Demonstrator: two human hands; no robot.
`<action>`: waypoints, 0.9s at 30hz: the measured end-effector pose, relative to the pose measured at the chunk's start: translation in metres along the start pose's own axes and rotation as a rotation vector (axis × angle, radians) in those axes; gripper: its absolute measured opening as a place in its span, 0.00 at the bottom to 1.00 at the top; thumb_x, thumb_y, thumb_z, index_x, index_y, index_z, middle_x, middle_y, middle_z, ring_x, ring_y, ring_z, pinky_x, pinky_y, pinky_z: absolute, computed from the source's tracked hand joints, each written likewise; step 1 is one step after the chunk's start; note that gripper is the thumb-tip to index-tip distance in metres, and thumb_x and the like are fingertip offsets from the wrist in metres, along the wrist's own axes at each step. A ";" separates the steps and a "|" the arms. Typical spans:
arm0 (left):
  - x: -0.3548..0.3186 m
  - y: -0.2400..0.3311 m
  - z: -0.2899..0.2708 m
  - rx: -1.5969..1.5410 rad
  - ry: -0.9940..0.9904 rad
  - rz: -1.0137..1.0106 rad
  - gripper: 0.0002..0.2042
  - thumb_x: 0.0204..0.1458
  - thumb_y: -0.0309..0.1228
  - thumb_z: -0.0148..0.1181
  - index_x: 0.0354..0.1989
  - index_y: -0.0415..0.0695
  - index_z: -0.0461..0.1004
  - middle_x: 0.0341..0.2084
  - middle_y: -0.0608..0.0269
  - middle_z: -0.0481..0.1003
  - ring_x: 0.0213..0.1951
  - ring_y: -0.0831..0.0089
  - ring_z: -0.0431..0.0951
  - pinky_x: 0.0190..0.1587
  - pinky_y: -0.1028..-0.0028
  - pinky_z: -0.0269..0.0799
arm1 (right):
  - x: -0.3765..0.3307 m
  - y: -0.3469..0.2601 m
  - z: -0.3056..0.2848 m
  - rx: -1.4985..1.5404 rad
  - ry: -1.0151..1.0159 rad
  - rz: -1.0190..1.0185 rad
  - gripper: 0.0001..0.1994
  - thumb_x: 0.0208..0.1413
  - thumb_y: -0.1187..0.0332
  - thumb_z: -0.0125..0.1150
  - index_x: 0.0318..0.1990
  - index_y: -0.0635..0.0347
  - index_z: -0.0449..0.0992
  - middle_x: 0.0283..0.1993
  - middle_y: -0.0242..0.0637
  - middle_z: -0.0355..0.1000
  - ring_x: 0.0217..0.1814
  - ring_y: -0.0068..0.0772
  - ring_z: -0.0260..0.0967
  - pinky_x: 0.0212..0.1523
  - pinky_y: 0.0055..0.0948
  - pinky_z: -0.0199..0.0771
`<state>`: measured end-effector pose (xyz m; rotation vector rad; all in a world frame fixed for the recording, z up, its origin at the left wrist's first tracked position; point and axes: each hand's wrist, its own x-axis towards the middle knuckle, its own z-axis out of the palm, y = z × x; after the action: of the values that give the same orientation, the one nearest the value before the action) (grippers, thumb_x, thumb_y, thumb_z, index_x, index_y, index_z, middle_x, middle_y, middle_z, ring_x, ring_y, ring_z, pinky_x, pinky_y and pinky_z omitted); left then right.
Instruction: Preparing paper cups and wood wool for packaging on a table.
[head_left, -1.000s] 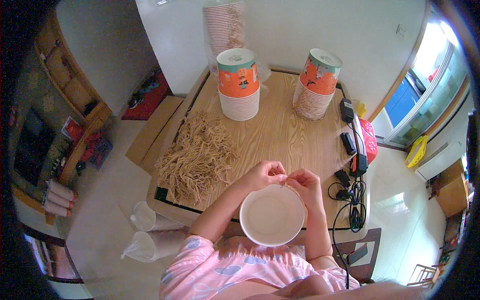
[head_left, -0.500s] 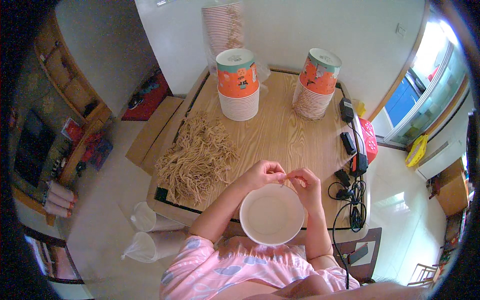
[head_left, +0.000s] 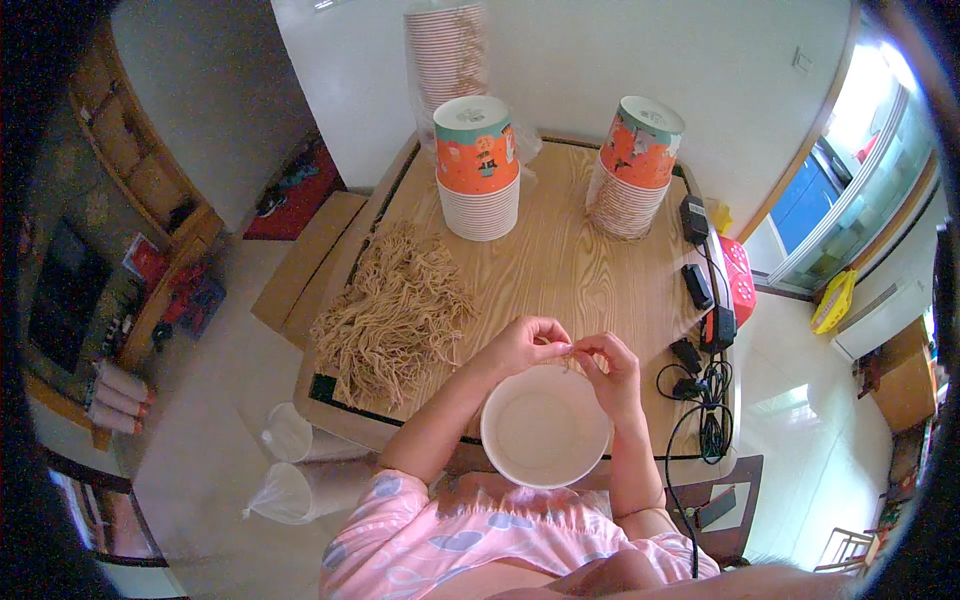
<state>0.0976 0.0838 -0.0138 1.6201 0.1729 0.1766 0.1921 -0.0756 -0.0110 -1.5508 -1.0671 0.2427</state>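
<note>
A white paper tub (head_left: 545,430) stands mouth up at the near table edge, between my forearms. Just beyond its far rim, my left hand (head_left: 530,343) and my right hand (head_left: 612,366) meet with fingertips pinched. A short bit of tan paper string (head_left: 569,361) shows between them, mostly covered by the fingers. To the left of my hands lies a loose heap of the same crinkled string (head_left: 395,315). Farther back, an upside-down stack of orange and green printed paper tubs (head_left: 478,165) stands, with a second stack (head_left: 640,150) to its right, strings hanging on its rims.
Black adapters and a coiled cable (head_left: 714,415) line the right table edge. A tall bagged tub stack (head_left: 447,60) stands by the wall. Cardboard (head_left: 310,265) leans left of the table, and bagged tubs (head_left: 310,493) lie on the floor. A red stool (head_left: 738,280) sits at right.
My fingertips have shifted slightly at the string, and a little more of it shows. The tub has barely moved; the stacks and the heap stay put.
</note>
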 end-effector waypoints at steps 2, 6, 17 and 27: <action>0.001 -0.003 0.001 -0.022 0.000 0.000 0.06 0.51 0.31 0.59 0.31 0.40 0.75 0.26 0.69 0.75 0.29 0.82 0.72 0.34 0.79 0.69 | 0.000 -0.001 0.003 0.001 0.040 0.019 0.08 0.46 0.82 0.59 0.35 0.64 0.75 0.33 0.34 0.72 0.35 0.23 0.68 0.39 0.21 0.68; 0.000 0.001 0.001 -0.013 0.017 -0.053 0.08 0.51 0.32 0.60 0.30 0.40 0.75 0.24 0.70 0.75 0.27 0.82 0.72 0.31 0.79 0.69 | 0.001 -0.007 0.002 -0.047 0.039 0.014 0.08 0.46 0.81 0.59 0.36 0.64 0.76 0.32 0.35 0.73 0.35 0.24 0.69 0.38 0.22 0.69; 0.000 0.005 -0.004 -0.013 -0.039 -0.094 0.09 0.51 0.33 0.60 0.31 0.39 0.76 0.24 0.69 0.75 0.27 0.81 0.73 0.31 0.79 0.70 | 0.001 -0.014 0.000 -0.160 0.021 -0.063 0.08 0.47 0.80 0.59 0.37 0.64 0.77 0.31 0.38 0.72 0.34 0.30 0.70 0.36 0.24 0.69; 0.001 0.006 -0.004 0.000 -0.041 -0.129 0.08 0.51 0.32 0.59 0.30 0.39 0.76 0.24 0.68 0.76 0.27 0.81 0.73 0.32 0.78 0.70 | -0.001 -0.013 0.001 -0.185 0.060 -0.059 0.06 0.46 0.81 0.59 0.34 0.64 0.75 0.31 0.38 0.72 0.32 0.30 0.69 0.35 0.25 0.69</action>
<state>0.0980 0.0876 -0.0076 1.6059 0.2449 0.0447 0.1847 -0.0772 -0.0001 -1.6776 -1.1113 0.0571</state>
